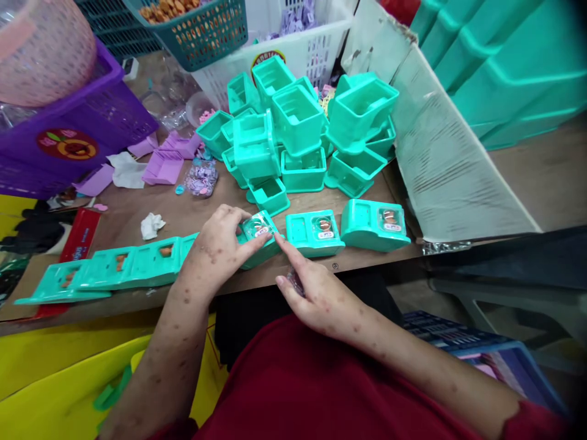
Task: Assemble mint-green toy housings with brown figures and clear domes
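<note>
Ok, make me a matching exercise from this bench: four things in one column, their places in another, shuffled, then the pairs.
Things:
1. left hand
2. purple basket
3. cardboard sheet
4. crumpled white paper

Places:
A. propped up at the table's right end
B. on the teal case at the table's front edge
C. far left of the table
D. lying on the table, left of the person's hands

Pairs: 1-B, 2-C, 3-A, 4-D

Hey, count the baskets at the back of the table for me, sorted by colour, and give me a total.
Purple basket: 1
Teal basket: 1
White basket: 1
Total: 3 baskets, counting only those clearly in view at the back of the table.
</note>
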The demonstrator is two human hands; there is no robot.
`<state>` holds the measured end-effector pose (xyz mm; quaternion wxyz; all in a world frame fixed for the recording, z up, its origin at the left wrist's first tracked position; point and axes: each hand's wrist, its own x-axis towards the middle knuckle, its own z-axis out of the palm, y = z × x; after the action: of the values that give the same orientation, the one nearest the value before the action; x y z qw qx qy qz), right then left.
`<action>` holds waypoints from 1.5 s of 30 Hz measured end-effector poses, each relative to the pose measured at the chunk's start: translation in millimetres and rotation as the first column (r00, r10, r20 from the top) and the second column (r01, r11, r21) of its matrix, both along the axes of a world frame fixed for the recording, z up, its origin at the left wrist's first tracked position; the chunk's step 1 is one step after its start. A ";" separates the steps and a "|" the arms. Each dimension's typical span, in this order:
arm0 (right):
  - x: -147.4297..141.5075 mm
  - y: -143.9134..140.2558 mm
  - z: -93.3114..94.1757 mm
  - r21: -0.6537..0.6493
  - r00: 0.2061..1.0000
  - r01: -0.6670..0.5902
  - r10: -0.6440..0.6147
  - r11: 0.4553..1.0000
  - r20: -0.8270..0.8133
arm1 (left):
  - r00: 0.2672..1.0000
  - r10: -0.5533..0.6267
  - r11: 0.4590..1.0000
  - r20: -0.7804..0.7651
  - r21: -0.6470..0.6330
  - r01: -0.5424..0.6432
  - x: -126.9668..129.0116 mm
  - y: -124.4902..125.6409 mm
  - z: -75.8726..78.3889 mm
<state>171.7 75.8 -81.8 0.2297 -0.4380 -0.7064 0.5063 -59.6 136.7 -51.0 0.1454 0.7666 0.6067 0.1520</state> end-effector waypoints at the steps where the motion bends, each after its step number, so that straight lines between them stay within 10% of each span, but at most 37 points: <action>1: -1.6 1.0 1.1 0.015 0.999 -0.008 0.007 1.000 0.037 | 1.000 0.004 1.000 -0.009 0.001 -0.004 0.6 0.1 0.3; 24: -17.3 16.8 35.2 0.150 0.915 -0.065 -0.001 0.987 0.404 | 0.906 -0.421 0.905 -0.056 0.038 0.423 -14.4 -4.9 -13.5; 35: -26.8 28.5 56.8 0.190 0.842 -0.127 0.004 0.974 0.539 | 0.893 -0.449 0.893 0.024 -0.027 0.450 -23.1 -3.6 -21.7; 41: -17.4 14.5 43.2 0.243 0.962 0.035 -0.099 0.969 0.254 | 0.912 -0.398 0.915 0.099 0.109 0.388 -31.9 -12.4 8.0; 45: -15.7 4.9 37.6 -0.317 0.863 0.177 -0.302 0.932 -0.406 | 0.935 -0.257 0.932 0.244 0.320 0.172 -24.2 -57.4 38.5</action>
<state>156.0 80.7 -44.1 0.3859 -0.4216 -0.4986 0.6517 -83.8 79.3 -12.4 0.1306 0.8122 0.4621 0.3312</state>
